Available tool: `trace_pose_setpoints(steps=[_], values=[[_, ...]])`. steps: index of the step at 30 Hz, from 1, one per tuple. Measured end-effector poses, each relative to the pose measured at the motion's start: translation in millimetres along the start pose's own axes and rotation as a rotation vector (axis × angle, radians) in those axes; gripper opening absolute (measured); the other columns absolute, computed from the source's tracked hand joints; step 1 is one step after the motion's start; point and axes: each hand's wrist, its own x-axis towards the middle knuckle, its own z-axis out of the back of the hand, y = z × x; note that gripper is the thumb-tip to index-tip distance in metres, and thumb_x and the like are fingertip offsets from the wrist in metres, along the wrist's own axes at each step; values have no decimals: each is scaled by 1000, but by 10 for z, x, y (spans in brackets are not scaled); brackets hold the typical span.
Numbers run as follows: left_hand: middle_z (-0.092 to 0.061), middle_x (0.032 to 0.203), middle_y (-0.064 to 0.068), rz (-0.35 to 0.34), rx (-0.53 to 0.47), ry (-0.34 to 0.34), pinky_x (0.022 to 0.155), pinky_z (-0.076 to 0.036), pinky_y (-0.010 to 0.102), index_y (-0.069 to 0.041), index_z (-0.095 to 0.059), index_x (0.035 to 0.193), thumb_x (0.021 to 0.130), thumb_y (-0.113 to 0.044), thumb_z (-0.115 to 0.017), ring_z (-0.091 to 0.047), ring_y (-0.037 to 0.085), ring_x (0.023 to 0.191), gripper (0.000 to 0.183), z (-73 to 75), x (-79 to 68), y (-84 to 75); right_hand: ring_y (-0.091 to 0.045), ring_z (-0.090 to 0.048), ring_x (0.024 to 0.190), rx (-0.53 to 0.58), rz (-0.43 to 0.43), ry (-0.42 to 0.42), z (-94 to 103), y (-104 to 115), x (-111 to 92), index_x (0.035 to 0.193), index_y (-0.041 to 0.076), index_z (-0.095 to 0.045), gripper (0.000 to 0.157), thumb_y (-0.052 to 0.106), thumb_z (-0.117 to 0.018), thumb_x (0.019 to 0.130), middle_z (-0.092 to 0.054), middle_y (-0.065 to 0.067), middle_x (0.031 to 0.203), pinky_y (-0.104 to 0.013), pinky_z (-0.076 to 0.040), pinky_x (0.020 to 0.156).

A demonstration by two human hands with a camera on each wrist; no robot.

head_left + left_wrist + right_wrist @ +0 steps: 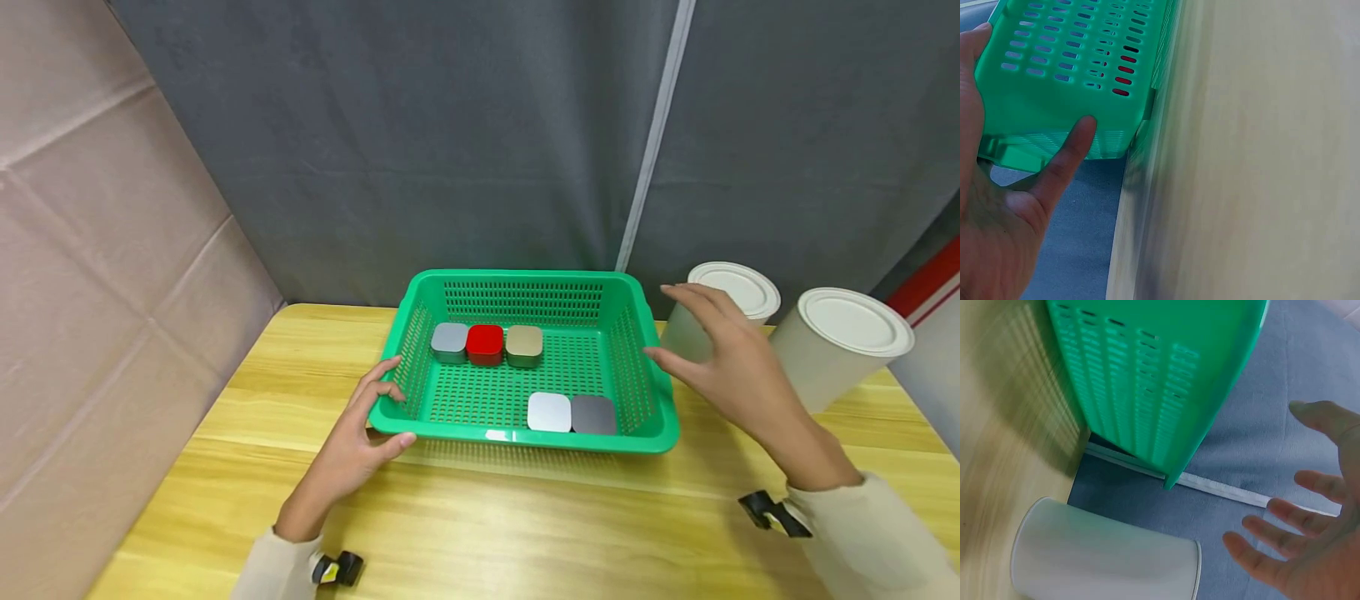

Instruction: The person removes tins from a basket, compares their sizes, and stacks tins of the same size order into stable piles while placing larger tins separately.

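Note:
A green plastic basket (487, 439) with slotted walls sits on the wooden table, seen in the head view. My left hand (356, 442) grips its front left corner, fingers over the rim and thumb against the outside of the front wall. To the right of the basket, my right hand (738, 362) hovers with fingers spread and nothing in it. Inside, a light grey box (450, 342), a red box (485, 344) and a beige box (524, 345) line up towards the back left. A white box (549, 412) and a dark grey box (593, 414) lie side by side at the front right.
Two white lidded canisters (843, 342) (1107, 553) stand on the table (487, 525) at the right, one partly behind my right hand. A grey curtain (420, 142) hangs behind the table. Pale padded panels (112, 292) rise along the left side.

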Motion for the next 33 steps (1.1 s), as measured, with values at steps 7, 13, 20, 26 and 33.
trace_pose_setpoints(steps=[7, 13, 20, 26, 33], values=[[-25, 172, -1, 0, 0, -3, 115, -25, 77, -9, -52, 115, 87, -11, -83, -18, 46, 159, 42, 8, -2, 4, -33, -61, 121, 69, 78, 88, -55, 76, 113, 146, 7, -57, 76, 12, -92, 78, -62, -14, 140, -30, -48, 94], [-26, 172, -1, -2, 0, -4, 115, -25, 76, -9, -51, 115, 87, -11, -83, -18, 46, 159, 42, 7, 2, 10, -37, -64, 118, 140, 94, 192, -95, 115, 185, 149, 11, -55, 76, 14, -90, 81, -60, -16, 144, -45, -56, 90], [-26, 172, -2, 4, -1, -3, 116, -23, 76, -9, -51, 115, 87, -10, -83, -17, 45, 159, 43, 1, 5, 6, -34, -55, 135, 295, 63, 350, -191, 152, 254, 149, 13, -56, 72, 15, -88, 85, -56, -12, 151, -57, -53, 101], [-26, 172, -2, 8, 0, -2, 116, -23, 77, -9, -51, 115, 87, -11, -83, -17, 44, 160, 43, 3, 0, 6, -37, -54, 137, 414, 29, 488, -339, 133, 313, 150, 13, -55, 72, 15, -87, 86, -57, -10, 151, -61, -48, 109], [-25, 172, -2, 10, -6, 2, 116, -23, 78, -9, -51, 115, 87, -10, -83, -16, 44, 160, 43, 8, 4, 2, -42, -58, 133, 482, -4, 570, -511, 123, 368, 147, 13, -57, 71, 13, -87, 84, -59, -11, 148, -65, -46, 109]])
